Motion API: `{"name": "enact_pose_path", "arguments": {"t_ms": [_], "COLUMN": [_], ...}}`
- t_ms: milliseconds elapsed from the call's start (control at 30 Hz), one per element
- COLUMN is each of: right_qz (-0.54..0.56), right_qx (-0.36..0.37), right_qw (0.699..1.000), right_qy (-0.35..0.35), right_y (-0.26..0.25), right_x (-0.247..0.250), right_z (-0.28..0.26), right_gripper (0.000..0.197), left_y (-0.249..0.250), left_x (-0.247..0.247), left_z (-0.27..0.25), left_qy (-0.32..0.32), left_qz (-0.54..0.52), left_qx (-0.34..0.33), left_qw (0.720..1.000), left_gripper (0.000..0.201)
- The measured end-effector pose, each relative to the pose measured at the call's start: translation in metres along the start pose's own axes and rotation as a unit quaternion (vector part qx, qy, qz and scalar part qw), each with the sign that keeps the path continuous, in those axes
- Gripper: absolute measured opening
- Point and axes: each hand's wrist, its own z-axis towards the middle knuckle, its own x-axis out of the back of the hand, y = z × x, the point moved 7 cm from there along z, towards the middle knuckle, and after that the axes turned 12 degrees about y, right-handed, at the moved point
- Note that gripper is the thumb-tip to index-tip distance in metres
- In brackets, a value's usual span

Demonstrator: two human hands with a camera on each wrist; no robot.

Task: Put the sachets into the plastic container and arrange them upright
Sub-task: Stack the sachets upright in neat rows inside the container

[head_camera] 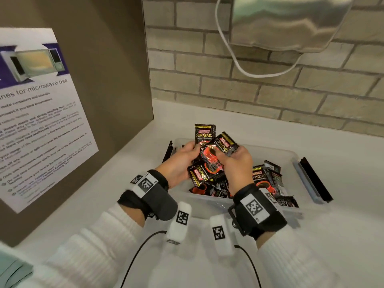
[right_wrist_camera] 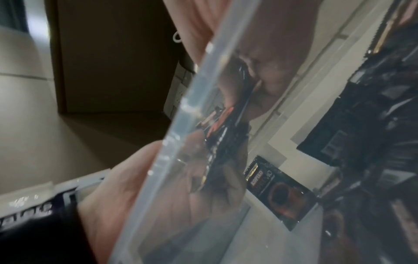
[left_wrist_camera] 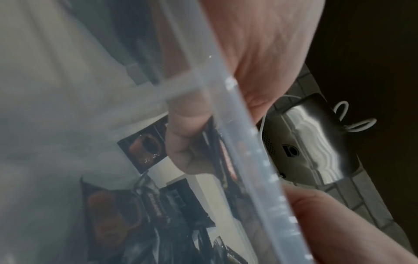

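Observation:
A clear plastic container (head_camera: 270, 151) stands on the white counter, with several black "Supremo" coffee sachets (head_camera: 268, 179) lying loose in its right half. Both hands hover over its left half. My left hand (head_camera: 194, 151) grips a small bunch of sachets, one of them upright (head_camera: 204, 132) and another sideways (head_camera: 199, 173) below. My right hand (head_camera: 227, 156) pinches a tilted sachet (head_camera: 225, 143) against that bunch. Both wrist views look through the blurred container rim (left_wrist_camera: 248, 142) (right_wrist_camera: 181, 125). One sachet (right_wrist_camera: 280, 191) lies flat on the container floor.
A brown panel with a microwave poster (head_camera: 41, 111) rises close on the left. Behind is a brick wall (head_camera: 270, 90) with a metal dispenser (head_camera: 286, 21) and a hanging white cable (head_camera: 239, 65). Latches (head_camera: 313, 181) stick out at both ends of the container.

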Motion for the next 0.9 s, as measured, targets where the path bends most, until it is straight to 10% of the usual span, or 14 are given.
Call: {"name": "enact_pose_path", "arguments": {"t_ms": [467, 700, 900], "right_qz": [0.104, 0.090, 0.022], "right_qx": [-0.072, -0.044, -0.033], "right_qw": [0.990, 0.990, 0.997], "right_qy": [0.061, -0.099, -0.070], "right_y": [0.000, -0.005, 0.003], "right_x": [0.019, 0.001, -0.003], "right_z": [0.004, -0.014, -0.018], "right_gripper": [0.024, 0.013, 0.028], "left_y": [0.011, 0.020, 0.020], "left_x": [0.007, 0.025, 0.024], "left_z": [-0.001, 0.002, 0.003], "left_qy": [0.118, 0.229, 0.229], "left_qz": [0.122, 0.102, 0.103], "left_qx": [-0.147, -0.202, -0.203], "left_qw": [0.974, 0.947, 0.946], "left_gripper": [0.014, 0.012, 0.006]}}
